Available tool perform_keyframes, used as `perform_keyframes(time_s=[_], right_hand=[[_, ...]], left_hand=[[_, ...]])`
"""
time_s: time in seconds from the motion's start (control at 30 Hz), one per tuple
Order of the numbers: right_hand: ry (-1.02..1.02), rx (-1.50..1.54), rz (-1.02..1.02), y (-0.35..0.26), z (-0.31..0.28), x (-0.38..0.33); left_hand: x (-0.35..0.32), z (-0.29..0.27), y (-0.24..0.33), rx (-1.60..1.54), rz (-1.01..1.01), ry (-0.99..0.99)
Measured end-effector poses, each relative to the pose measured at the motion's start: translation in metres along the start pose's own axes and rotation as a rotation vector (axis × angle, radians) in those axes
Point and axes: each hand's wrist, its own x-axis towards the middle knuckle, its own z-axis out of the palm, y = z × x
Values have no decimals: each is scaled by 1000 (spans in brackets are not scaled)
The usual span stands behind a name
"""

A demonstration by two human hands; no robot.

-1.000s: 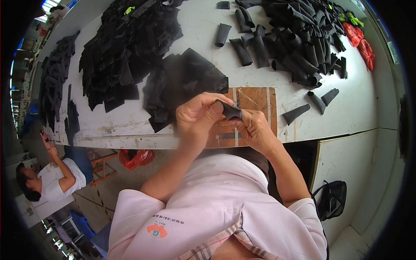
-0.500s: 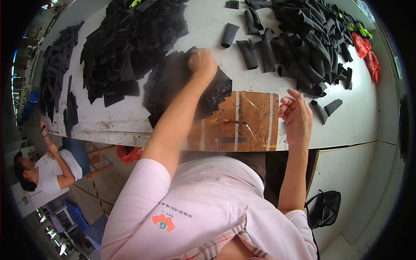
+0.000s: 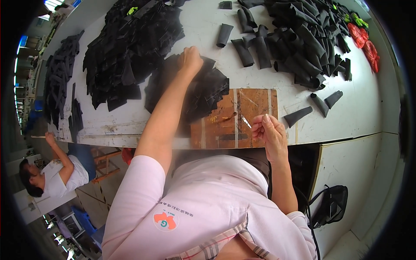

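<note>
My left hand (image 3: 190, 61) is closed at the far edge of a stack of black fabric pieces (image 3: 208, 93), apparently gripping a piece whose dark surface is blurred under my forearm. Its fingertips are mostly hidden. My right hand (image 3: 271, 134) hovers over the right edge of a brown board (image 3: 216, 130), fingers half curled and apart, with nothing visible in them. Just left of its fingertips lies a slim tool with a shiny end (image 3: 246, 122) and a brown part. A black fabric tube (image 3: 298, 116) rests right of the hand, near two more tubes.
A large heap of flat black pieces (image 3: 130, 52) lies far left, with black strips (image 3: 60, 73) beyond it. Rolled black tubes (image 3: 303, 47) pile up far right, beside red plastic bags (image 3: 368, 52). A person (image 3: 65, 169) sits at left. A black bag (image 3: 333, 203) stands lower right.
My right hand has moved left and nearer to me, to the tool on the board. A fabric tube now shows where it was. My left hand has shifted slightly left.
</note>
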Motion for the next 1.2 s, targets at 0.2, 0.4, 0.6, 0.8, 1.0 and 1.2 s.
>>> perform_keyframes(time_s=[0.2, 0.4, 0.6, 0.8, 1.0, 1.2], right_hand=[[-102, -161, 29, 9, 1, -13], [-176, -676, -460, 2, 26, -16], [-16, -636, -858, -7, 55, -13], [-92, -591, -719, 2, 54, -14], [-237, -710, -886, -11, 53, -12], [-418, -328, -416, -16, 40, -4]], left_hand=[[-21, -61, 9, -797, -42, 220], [-122, -113, 16, -2045, -494, -225], [-224, -108, 42, -2307, -792, -628], [-260, -88, 45, -2516, -777, -760], [-277, -76, 46, -2389, -433, -754], [-280, -97, 34, -1966, -573, -350]])
